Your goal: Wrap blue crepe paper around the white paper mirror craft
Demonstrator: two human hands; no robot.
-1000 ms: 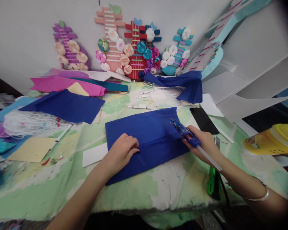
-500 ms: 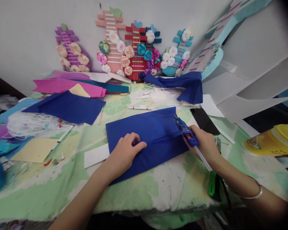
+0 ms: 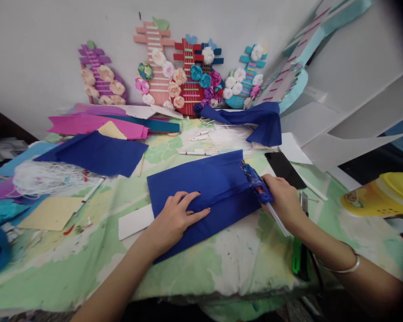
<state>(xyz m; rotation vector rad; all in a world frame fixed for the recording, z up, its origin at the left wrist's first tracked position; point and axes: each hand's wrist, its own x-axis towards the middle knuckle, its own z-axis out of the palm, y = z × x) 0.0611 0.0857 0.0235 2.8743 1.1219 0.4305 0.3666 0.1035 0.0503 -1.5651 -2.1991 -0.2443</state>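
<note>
A folded sheet of dark blue crepe-like paper (image 3: 201, 179) lies in front of me on the table. My left hand (image 3: 175, 219) rests on its left part, fingers spread and pressed flat. In my right hand (image 3: 284, 201) is a blue hot glue gun (image 3: 258, 184), with a clear glue stick (image 3: 278, 219) sticking out of its back end. The gun's nozzle points up and left, close to the sheet's upper right edge; whether it touches the paper I cannot tell. A white card piece (image 3: 134, 222) sits partly beside the sheet's left edge.
Green-handled cutter (image 3: 300, 259) and black phone (image 3: 285, 170) lie at right, near a yellow container (image 3: 379, 194). White string (image 3: 50, 176) and another blue sheet (image 3: 97, 154) are at left. Flower-decorated paper instruments (image 3: 190, 80) lean against the wall.
The fingers of my left hand have straightened and spread over the blue sheet. The glue gun stays at the sheet's right side, shifted only slightly in view.
</note>
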